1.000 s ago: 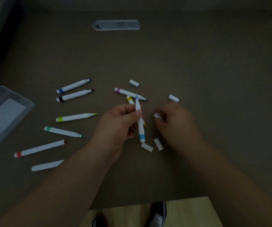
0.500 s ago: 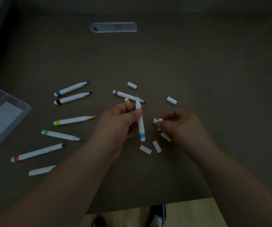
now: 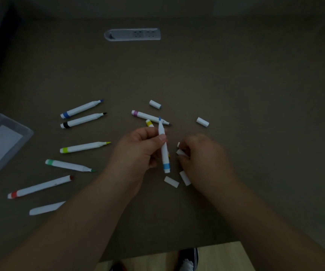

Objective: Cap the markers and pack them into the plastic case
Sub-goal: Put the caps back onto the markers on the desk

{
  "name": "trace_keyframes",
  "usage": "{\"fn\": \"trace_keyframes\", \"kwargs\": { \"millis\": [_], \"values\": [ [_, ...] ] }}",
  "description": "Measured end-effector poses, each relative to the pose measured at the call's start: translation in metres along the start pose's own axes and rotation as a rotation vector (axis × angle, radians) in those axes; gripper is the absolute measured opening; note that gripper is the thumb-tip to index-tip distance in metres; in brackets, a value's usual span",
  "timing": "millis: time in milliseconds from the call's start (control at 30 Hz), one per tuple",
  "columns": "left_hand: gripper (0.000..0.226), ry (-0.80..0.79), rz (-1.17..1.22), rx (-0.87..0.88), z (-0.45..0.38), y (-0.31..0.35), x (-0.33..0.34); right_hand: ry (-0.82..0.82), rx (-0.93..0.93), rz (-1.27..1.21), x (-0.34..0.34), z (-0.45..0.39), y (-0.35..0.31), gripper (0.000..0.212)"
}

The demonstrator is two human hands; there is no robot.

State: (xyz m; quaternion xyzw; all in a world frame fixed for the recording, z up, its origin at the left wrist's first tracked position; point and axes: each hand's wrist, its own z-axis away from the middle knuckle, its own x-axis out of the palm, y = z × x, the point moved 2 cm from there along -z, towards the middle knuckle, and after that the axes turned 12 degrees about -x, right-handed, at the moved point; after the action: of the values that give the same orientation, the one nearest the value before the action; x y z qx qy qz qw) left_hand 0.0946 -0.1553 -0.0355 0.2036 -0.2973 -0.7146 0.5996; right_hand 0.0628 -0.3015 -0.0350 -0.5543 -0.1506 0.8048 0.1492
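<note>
My left hand [image 3: 138, 147] grips an uncapped light-blue marker [image 3: 163, 147] upright, tip pointing away. Just to its right, my right hand [image 3: 200, 155] pinches a white cap [image 3: 180, 152] in curled fingers. Loose white caps lie at the hands' near side [image 3: 171, 181], [image 3: 185, 178] and farther off [image 3: 155, 104], [image 3: 202, 121]. A purple marker [image 3: 148, 116] and a partly hidden yellow marker [image 3: 149, 123] lie beyond my left hand. Several uncapped markers fan out on the left: blue [image 3: 81, 109], black [image 3: 82, 120], lime [image 3: 84, 147], green [image 3: 67, 165], red [image 3: 40, 186]. The clear plastic case [image 3: 1, 143] sits at the left edge.
A dark table [image 3: 236, 94] carries everything; its near edge runs just above the wooden floor and a shoe [image 3: 187, 259]. A power socket strip [image 3: 132, 34] is set in the far middle. Another white marker [image 3: 46, 208] is partly hidden by my left forearm.
My right hand picked caps off the table, lifted slightly, then drew in toward the light-blue marker. My left hand kept the marker almost still.
</note>
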Motion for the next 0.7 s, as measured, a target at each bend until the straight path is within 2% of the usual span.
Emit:
{"fn": "trace_keyframes", "kwargs": {
  "millis": [133, 267, 567, 700],
  "values": [
    [0.015, -0.010, 0.011, 0.004, -0.001, 0.001, -0.001, 0.138, -0.008, -0.046, -0.003, 0.003, 0.004, 0.022],
    [0.015, -0.005, 0.022, 0.008, 0.000, 0.003, -0.005, 0.386, 0.040, -0.092, -0.025, -0.008, 0.013, 0.018],
    [0.014, 0.110, -0.008, 0.042, 0.005, 0.011, -0.030, 0.277, -0.021, -0.134, -0.038, -0.073, -0.019, 0.025],
    [0.013, 0.149, -0.015, 0.064, 0.006, 0.013, -0.047, 0.306, -0.059, -0.112, -0.035, -0.105, -0.030, 0.033]
  ]
}}
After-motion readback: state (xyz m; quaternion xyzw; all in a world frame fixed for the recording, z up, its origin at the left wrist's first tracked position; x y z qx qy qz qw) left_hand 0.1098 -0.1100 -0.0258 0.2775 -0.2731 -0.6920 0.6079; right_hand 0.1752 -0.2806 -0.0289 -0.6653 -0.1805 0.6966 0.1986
